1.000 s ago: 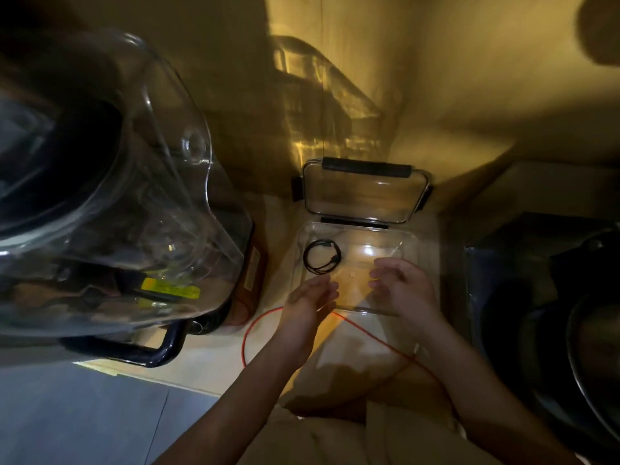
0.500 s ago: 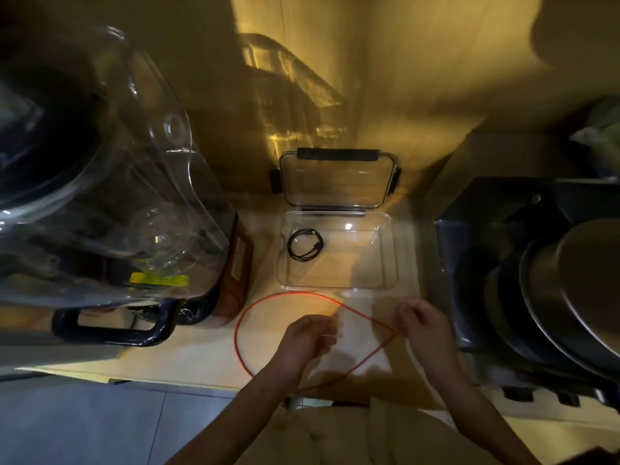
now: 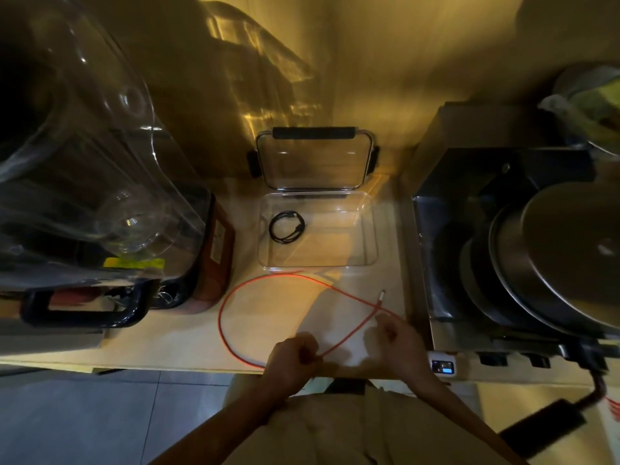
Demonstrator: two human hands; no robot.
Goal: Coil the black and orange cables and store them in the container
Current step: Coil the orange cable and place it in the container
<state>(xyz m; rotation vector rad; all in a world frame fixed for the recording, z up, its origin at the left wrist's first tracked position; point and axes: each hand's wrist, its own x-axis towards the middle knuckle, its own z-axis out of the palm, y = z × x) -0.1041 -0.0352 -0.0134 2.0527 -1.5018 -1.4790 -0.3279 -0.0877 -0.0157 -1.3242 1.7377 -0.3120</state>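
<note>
A clear plastic container (image 3: 369, 229) stands open on the counter, its lid (image 3: 315, 162) leaning up against the wall behind it. A coiled black cable (image 3: 287, 227) lies in the container's left part. In front of it the orange cable (image 3: 235, 297) forms one wide loop on the counter and crosses itself near its silver plug end (image 3: 381, 296). My left hand (image 3: 292, 359) pinches the cable at the loop's near side. My right hand (image 3: 397, 340) grips the cable just below the crossing.
A large blender with a clear jug (image 3: 84, 162) and dark handle (image 3: 84, 313) fills the left side. A steel appliance with stacked pans (image 3: 553, 263) stands at the right. The counter's front edge (image 3: 167, 364) runs just before my hands, with grey floor below.
My hands came back from over the container to the counter's front and took hold of the orange cable. The loop has widened and the plug end now lies free at the right.
</note>
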